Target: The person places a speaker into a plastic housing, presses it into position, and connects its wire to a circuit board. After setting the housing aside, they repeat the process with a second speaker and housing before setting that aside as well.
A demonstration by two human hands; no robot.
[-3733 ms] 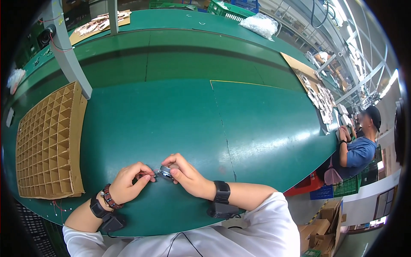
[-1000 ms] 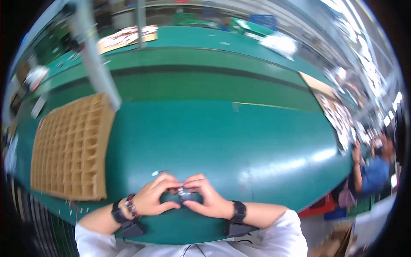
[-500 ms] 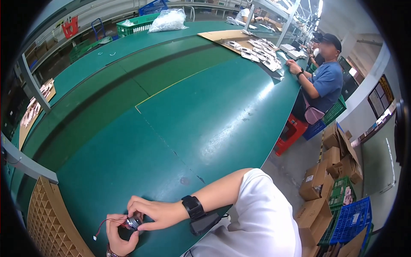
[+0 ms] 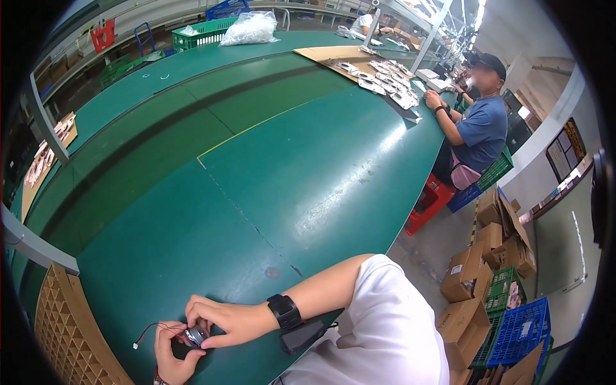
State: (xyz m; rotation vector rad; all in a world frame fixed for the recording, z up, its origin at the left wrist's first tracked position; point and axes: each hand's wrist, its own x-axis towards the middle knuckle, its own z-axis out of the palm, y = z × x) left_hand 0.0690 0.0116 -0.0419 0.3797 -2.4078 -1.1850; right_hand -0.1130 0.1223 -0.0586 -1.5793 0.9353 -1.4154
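Observation:
A small round motor (image 4: 195, 335), silver and dark, is held low over the green table between my two hands. My left hand (image 4: 171, 360) grips its left side, with thumb and fingers curled around it. My right hand (image 4: 221, 321) pinches it from the right, fingertips on top and thumb at the near edge. Thin red and dark wires (image 4: 147, 329) run out to the left past my left fingers. They end in a small white connector (image 4: 135, 346). My fingers hide much of the motor's body.
A brown cardboard divider grid (image 4: 67, 327) stands left of my hands, beside a grey metal post (image 4: 38, 247). Metal parts (image 4: 388, 82) lie on cardboard at the far right, near a seated co-worker (image 4: 480, 125). Cartons (image 4: 463, 273) and a blue crate (image 4: 523, 327) stand on the floor at right.
The whole view has shifted slightly, so the scene sits a little further left. Both hands keep their hold on the motor, with little visible change. The co-worker's head has turned.

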